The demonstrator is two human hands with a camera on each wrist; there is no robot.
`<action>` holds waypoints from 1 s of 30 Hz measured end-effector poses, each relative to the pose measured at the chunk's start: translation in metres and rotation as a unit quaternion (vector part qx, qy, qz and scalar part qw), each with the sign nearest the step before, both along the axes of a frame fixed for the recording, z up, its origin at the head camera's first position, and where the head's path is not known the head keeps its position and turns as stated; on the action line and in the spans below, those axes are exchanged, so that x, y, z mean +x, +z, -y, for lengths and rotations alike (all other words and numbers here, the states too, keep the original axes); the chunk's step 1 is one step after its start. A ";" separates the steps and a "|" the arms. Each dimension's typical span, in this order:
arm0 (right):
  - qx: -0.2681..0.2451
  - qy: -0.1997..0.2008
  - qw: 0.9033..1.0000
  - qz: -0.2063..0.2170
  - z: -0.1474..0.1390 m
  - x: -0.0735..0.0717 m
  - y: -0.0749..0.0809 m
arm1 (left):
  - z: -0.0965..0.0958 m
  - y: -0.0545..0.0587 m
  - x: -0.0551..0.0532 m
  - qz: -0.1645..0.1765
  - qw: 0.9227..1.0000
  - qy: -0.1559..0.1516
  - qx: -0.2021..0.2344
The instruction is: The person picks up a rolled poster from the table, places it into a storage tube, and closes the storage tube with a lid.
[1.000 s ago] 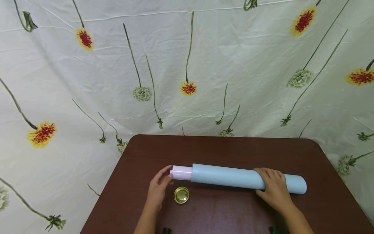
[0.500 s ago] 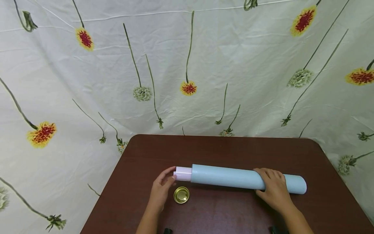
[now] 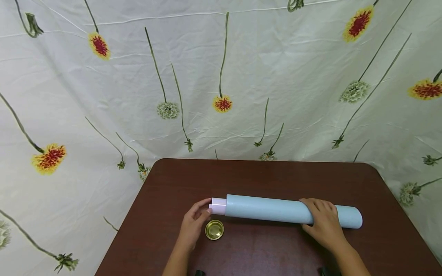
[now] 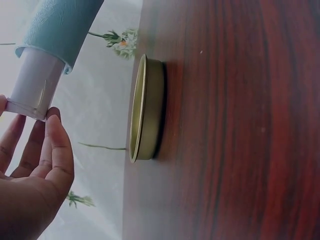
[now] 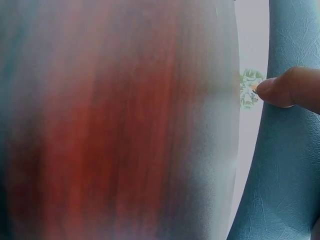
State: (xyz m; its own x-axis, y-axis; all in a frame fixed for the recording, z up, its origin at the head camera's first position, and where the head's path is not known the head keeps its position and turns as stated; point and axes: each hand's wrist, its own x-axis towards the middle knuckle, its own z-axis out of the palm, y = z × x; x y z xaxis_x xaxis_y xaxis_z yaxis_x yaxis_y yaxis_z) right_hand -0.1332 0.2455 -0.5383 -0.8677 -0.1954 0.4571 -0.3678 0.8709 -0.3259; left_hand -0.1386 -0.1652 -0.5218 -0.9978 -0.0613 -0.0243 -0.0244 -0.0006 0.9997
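Head view: a light blue tube (image 3: 290, 211) lies across the table (image 3: 262, 176). Right hand (image 3: 322, 222), fingers straight, presses its three o'clock end; left hand (image 3: 193, 222) fingertips touch the white inner roll (image 3: 218, 206) at nine o'clock. Probably light, stiff, prone to rolling; best held mid-body.

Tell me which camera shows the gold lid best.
The left wrist view: the gold lid fills the frame edge-on, its rim sharp against the table. The head view shows it small but whole, from above. The right wrist view misses it.
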 end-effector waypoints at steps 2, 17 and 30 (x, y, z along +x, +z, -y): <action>0.001 0.000 1.000 0.002 -0.001 0.000 -0.001 | -0.001 -0.001 0.000 0.002 1.000 -0.002 -0.002; 0.002 0.003 1.000 0.001 -0.001 -0.001 -0.003 | -0.006 -0.001 0.001 -0.018 1.000 -0.018 -0.009; 0.000 0.003 1.000 -0.003 -0.001 -0.002 -0.005 | -0.010 -0.003 0.002 -0.044 0.998 -0.042 -0.011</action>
